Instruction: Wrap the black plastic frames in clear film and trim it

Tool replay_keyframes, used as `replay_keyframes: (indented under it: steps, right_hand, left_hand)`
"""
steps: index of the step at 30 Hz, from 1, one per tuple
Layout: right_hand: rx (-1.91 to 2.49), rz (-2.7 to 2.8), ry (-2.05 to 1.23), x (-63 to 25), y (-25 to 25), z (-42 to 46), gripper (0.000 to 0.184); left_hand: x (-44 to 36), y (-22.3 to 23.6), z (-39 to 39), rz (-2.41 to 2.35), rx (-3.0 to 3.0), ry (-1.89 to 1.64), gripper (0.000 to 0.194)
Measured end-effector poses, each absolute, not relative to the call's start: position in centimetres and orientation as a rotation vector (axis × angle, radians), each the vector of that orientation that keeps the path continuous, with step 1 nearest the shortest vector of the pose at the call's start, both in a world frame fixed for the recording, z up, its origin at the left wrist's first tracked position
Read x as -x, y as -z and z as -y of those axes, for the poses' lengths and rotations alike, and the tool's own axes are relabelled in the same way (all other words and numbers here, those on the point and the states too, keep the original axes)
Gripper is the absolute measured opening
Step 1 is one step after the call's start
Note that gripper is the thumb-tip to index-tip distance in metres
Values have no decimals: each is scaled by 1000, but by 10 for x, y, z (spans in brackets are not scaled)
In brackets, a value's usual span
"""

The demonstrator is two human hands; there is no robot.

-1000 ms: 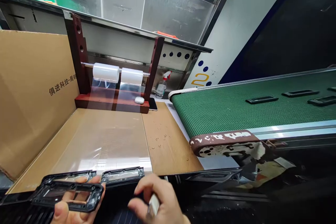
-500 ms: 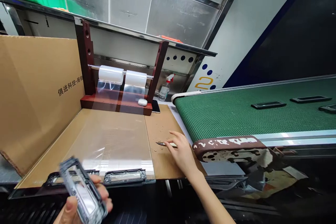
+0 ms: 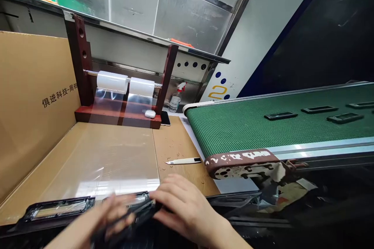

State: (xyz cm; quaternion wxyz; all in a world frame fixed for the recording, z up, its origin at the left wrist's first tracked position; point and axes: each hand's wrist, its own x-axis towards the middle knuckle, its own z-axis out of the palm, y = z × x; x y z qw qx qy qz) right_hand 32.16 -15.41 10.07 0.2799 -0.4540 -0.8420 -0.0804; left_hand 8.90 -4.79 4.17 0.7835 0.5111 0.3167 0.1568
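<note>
A dark rectangular plastic frame [image 3: 140, 214] is tilted in the air near the table's front edge, blurred by motion. My right hand [image 3: 184, 206] is closed on its right end, the thumb underneath. My left hand [image 3: 115, 212] is smeared but appears wrapped around the frame's left part. Behind my hands, another frame with a clear window [image 3: 142, 197] is partly covered. To the left, a similar plastic frame [image 3: 60, 208] lies along the front edge of the clear sheet [image 3: 117, 155]. A white craft knife [image 3: 185, 161] lies on the brown board [image 3: 172, 140], its blade pointing left.
Two rolls of clear film [image 3: 112, 81] hang on a dark red stand [image 3: 117, 118]; a white case [image 3: 150, 114] rests on its base. A spray bottle [image 3: 175, 101] and phone [image 3: 165, 118] are beside it. Cardboard [image 3: 35, 116] stands left. Several dark frames ride the green conveyor [image 3: 233, 132].
My right hand has let go of the craft knife and come to the plastic frame. My left hand has brought the frame right and turned it. The view has shifted, and the frames on the conveyor have moved.
</note>
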Motion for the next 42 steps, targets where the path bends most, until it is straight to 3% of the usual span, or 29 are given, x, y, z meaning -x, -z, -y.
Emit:
replay_keyframes:
  steps: [3,5,11,17,24,28,35,40,42]
  right_hand:
    - [1410,2063,260,-331,-98,150,23]
    - [1449,2013,257,-334,-96,145,27]
    - [1506,1968,130,-336,-76,127,33]
    - [1538,1977,-78,-337,-44,112,34]
    - [1579,2008,-99,-335,-33,103,32]
    - [1606,2039,-93,-336,-32,102,32]
    - [1674,2017,44,-335,-35,105,47]
    - [1672,1954,182,-347,-59,129,11]
    - [1680,1951,206,-353,-73,139,9]
  left_hand:
    - [-101,-59,8,-840,-1038,-686,77]
    - [-112,-70,-15,-901,-1066,-718,84]
    - [-123,-71,-39,-858,-1062,-357,97]
    - [-112,-62,-36,-780,-1007,-192,84]
    - [-111,-60,-38,-794,-1049,-161,73]
    - [-111,-59,-35,-851,-1066,-192,79]
    - [-115,-46,-38,-847,-1117,-627,84]
    - [-100,-59,-26,-929,-1343,-796,68]
    - [-92,-57,-16,-980,-1511,-761,58]
